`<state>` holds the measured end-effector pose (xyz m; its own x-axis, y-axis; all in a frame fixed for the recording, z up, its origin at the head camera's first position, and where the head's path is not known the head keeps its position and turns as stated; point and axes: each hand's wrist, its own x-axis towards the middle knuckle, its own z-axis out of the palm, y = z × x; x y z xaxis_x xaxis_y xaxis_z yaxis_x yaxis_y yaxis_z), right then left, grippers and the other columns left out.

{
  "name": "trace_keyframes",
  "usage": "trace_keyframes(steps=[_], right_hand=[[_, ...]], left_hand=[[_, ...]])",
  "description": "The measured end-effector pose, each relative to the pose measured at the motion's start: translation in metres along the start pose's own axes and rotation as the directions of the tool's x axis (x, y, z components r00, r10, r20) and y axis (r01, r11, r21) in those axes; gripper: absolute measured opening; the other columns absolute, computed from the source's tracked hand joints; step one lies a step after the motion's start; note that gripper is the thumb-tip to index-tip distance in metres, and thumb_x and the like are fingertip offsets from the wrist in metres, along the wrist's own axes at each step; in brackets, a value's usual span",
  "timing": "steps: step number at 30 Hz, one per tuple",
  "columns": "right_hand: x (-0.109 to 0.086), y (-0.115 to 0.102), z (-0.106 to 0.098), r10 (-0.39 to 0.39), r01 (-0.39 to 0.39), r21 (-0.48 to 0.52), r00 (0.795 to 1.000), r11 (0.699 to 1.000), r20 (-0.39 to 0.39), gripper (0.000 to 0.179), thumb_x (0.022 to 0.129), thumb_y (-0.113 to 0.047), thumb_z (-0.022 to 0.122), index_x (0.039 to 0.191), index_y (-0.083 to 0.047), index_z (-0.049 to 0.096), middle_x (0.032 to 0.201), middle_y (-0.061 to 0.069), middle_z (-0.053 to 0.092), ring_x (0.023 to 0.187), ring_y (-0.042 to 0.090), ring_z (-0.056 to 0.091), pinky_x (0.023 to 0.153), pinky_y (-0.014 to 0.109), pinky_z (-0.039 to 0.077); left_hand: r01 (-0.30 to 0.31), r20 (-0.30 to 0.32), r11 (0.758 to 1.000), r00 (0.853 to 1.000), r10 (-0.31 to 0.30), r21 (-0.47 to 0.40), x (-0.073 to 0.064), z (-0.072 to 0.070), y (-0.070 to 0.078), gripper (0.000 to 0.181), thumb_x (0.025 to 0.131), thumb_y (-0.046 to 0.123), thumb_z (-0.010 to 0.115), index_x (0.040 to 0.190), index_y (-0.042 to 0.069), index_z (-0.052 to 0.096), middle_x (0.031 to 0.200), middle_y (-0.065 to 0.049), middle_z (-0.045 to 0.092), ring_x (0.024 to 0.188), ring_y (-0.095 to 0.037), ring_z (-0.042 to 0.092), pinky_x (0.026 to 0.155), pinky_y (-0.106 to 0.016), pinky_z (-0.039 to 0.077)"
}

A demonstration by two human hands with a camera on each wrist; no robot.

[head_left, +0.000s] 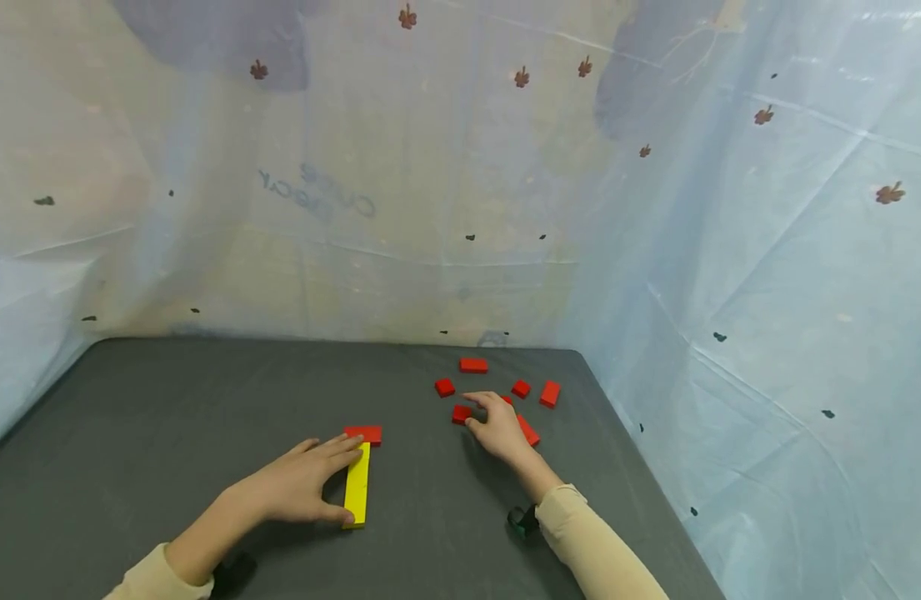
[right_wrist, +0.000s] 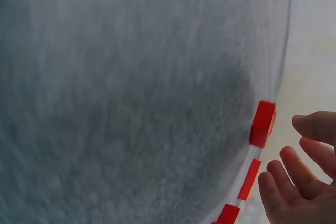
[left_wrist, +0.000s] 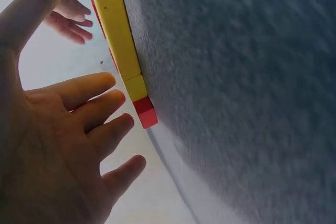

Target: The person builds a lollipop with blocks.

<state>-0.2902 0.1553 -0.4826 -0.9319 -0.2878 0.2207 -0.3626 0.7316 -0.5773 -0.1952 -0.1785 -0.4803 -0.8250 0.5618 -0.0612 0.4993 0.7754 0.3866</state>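
yellow bar point(head_left: 358, 485) is lying beside spread left hand point(head_left: 298, 485); right hand point(head_left: 496, 427) is hovering loose-fingered by red blocks point(head_left: 460, 414), probably choosing one; next likely needing a pinch.

You're rocking a pale cream left sleeve point(head_left: 160, 577) and a matching right sleeve point(head_left: 603, 546). A small black gadget point(head_left: 522, 522) is poking out by your right cuff point(head_left: 562, 503), btw.

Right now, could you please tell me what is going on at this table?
A person's left hand is spread beside a long yellow strip on the dark grey tabletop; a red rectangular block lies crosswise at the strip's far end. The right hand is poised over several loose red blocks farther right, its fingers parted and seemingly holding nothing. Whether either hand touches a piece is hard to tell.
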Motion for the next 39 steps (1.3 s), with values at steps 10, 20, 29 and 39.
trace_keyframes(steps=[10,20,29,39], right_hand=[[0.01,0.012,0.005,0.0,0.008,-0.085,0.996,0.996,0.094,0.038,0.089,-0.009,0.065,0.127,-0.01,0.063,0.128,0.011,0.058,0.117,0.029,0.057,0.095,0.045,0.049],[0.012,0.015,0.01,-0.04,0.055,-0.116,0.991,0.992,0.126,0.035,0.09,-0.009,0.064,0.125,-0.009,0.064,0.126,0.012,0.06,0.117,0.03,0.057,0.095,0.046,0.049],[0.013,0.009,0.012,-0.043,0.055,-0.118,0.994,0.991,0.105,0.032,0.091,-0.01,0.064,0.123,-0.012,0.066,0.124,0.01,0.061,0.115,0.029,0.058,0.095,0.045,0.049],[0.021,-0.019,0.024,-0.117,0.12,-0.038,0.99,0.992,0.08,0.033,0.091,-0.012,0.066,0.123,-0.013,0.066,0.125,0.007,0.062,0.109,0.024,0.062,0.088,0.04,0.053]], left_hand=[[0.011,0.008,1.0,1.0,-0.011,0.009,0.003,0.001,0.002,0.099,0.066,0.073,0.07,0.142,0.013,0.048,0.154,-0.003,0.035,0.14,-0.027,0.036,0.11,-0.064,0.024],[0.018,-0.023,0.999,1.0,-0.018,0.035,0.002,-0.001,0.007,0.095,0.063,0.067,0.076,0.136,0.011,0.055,0.15,-0.005,0.041,0.136,-0.029,0.041,0.109,-0.063,0.027],[0.039,-0.015,0.999,0.999,-0.038,0.032,0.003,0.001,0.008,0.095,0.062,0.066,0.078,0.137,0.012,0.055,0.15,-0.003,0.042,0.137,-0.027,0.041,0.109,-0.063,0.026],[0.045,-0.009,0.999,0.999,-0.044,0.031,0.007,-0.002,0.009,0.095,0.062,0.065,0.078,0.137,0.012,0.054,0.15,-0.002,0.042,0.137,-0.025,0.04,0.11,-0.061,0.025]])
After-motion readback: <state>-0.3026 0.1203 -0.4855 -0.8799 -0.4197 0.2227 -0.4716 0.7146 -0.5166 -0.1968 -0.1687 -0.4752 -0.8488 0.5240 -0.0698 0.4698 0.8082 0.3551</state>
